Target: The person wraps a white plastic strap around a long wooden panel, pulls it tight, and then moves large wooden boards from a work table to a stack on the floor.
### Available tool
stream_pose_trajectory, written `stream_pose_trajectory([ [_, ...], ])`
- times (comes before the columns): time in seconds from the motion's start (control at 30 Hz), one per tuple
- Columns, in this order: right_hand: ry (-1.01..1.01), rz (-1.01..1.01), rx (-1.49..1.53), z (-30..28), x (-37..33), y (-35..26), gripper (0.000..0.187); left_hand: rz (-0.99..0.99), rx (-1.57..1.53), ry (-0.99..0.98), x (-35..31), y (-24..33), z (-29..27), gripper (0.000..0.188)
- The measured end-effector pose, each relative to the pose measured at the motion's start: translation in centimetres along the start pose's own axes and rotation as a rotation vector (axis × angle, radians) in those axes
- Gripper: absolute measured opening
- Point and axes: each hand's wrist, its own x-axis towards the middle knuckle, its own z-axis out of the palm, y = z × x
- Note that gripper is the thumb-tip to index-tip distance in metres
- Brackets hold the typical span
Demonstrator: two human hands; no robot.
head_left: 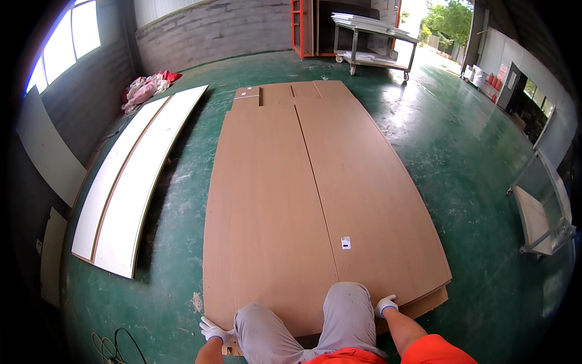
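Note:
Two long brown boards [267, 200] lie side by side on a low stack in front of me, with a thin dark seam between them. A small white label [346, 242] is stuck on the right one. My left hand [212, 329], in a white glove, grips the near left corner of the stack. Gloved in white too, my right hand [385, 305] is closed on the near edge at the right, one digit on top and the rest hidden. My grey-trousered knees cover the middle of the near edge.
Two long white panels [142, 182] lie raised at the left. A wheeled cart [376, 27] with white sheets stands at the back, and a wheeled frame [536, 218] at the right. Crumpled red and pink cloth [145, 91] lies by the wall. Cables [115, 349] curl at lower left.

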Motion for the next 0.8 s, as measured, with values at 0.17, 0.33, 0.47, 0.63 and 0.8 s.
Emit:
stream_pose_trajectory([
  [0.17, -0.008, 0.002, 0.011, -0.1, 0.0, -0.1, 0.076, 0.001, -0.001, 0.015, 0.4, -0.2, 0.3, 0.167],
  [0.33, -0.016, 0.005, 0.024, 0.0, 0.1, 0.0, 0.078, 0.006, -0.014, 0.008, -0.1, 0.0, 0.0, 0.167],
  [0.47, -0.025, 0.008, 0.046, 0.0, 0.1, 0.0, 0.079, 0.004, 0.013, 0.009, 0.4, -0.2, 0.4, 0.168],
  [0.63, -0.036, 0.011, 0.068, 0.0, 0.2, 0.1, 0.08, -0.004, 0.03, 0.012, 1.0, -0.3, 0.8, 0.167],
  [0.8, -0.08, 0.033, 0.23, 0.2, 0.0, -0.3, 0.081, -0.011, 0.025, 0.015, 0.9, -0.9, 0.7, 0.166],
])
